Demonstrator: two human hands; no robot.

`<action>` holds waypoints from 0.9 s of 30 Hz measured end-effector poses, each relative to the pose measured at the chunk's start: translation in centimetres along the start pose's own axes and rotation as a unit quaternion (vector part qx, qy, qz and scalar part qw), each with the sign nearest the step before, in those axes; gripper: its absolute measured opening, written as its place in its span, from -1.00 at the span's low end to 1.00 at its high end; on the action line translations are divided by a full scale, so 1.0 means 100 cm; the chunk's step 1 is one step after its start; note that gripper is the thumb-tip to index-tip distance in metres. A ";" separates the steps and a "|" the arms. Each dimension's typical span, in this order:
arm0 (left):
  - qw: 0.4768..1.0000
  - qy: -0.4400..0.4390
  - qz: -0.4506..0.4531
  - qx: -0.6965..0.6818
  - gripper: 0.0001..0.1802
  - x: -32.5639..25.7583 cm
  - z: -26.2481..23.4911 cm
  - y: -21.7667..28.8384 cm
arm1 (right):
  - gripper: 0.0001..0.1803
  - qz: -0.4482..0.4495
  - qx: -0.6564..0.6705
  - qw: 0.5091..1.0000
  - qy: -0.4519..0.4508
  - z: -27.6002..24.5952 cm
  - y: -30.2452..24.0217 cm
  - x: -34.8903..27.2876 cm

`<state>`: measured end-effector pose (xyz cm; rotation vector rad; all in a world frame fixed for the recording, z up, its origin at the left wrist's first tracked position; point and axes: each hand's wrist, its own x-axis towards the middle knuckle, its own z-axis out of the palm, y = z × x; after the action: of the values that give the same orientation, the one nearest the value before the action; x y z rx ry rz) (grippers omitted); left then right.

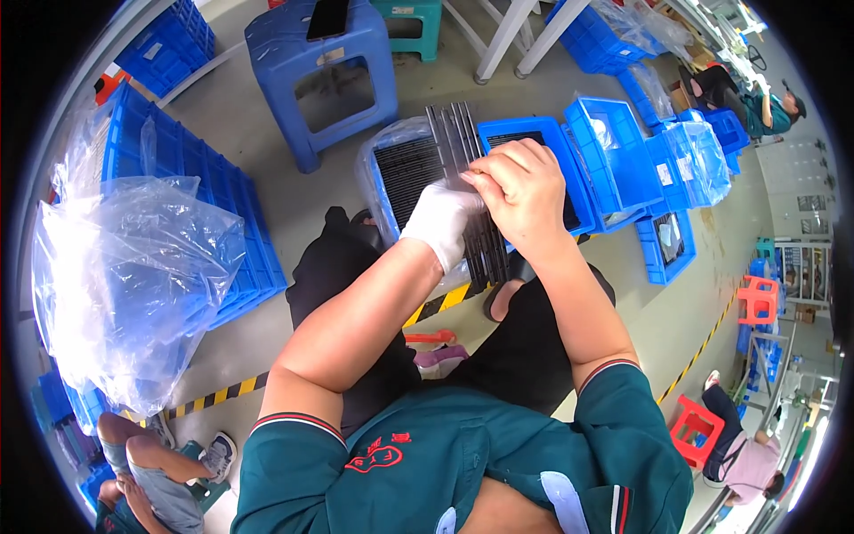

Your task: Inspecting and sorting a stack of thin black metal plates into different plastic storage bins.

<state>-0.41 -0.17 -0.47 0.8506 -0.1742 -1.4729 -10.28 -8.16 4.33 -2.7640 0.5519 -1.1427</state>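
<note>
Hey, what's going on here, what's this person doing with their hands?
A seated person in a green shirt holds a bundle of long, thin dark strips over their lap. The left hand, in a white glove, grips the bundle from below, and the bare right hand closes over it from above. Just beyond the hands, a blue crate lined with clear plastic holds more dark strips packed side by side. Other blue crates and a blue stool stand on the floor around them.

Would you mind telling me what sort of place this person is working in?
Most likely a factory or assembly workshop floor. Blue plastic crates are stacked around, yellow-and-black hazard tape marks the floor, and the left hand and right hand hold a batch of dark flat strips.
</note>
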 end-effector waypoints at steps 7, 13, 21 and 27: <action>0.999 0.022 0.009 0.034 -0.79 0.003 -0.004 -0.004 | -0.88 0.005 -0.011 1.000 -0.015 -0.003 -0.002 -0.003; 0.988 -0.010 0.053 0.144 -0.75 -0.002 0.007 0.002 | -0.88 -0.015 0.028 0.999 0.005 -0.005 0.007 -0.007; 0.999 -0.007 0.044 0.026 -0.75 -0.002 0.013 0.004 | -0.87 0.012 0.028 0.999 0.011 -0.007 0.005 -0.003; 0.999 -0.015 0.031 0.013 -0.74 -0.001 0.008 0.004 | -0.89 -0.006 0.031 0.999 -0.011 -0.002 0.007 -0.004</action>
<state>-0.57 -0.42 0.40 0.8377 -0.2404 -1.4286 -10.86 -8.71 4.03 -2.7267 0.4898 -1.1115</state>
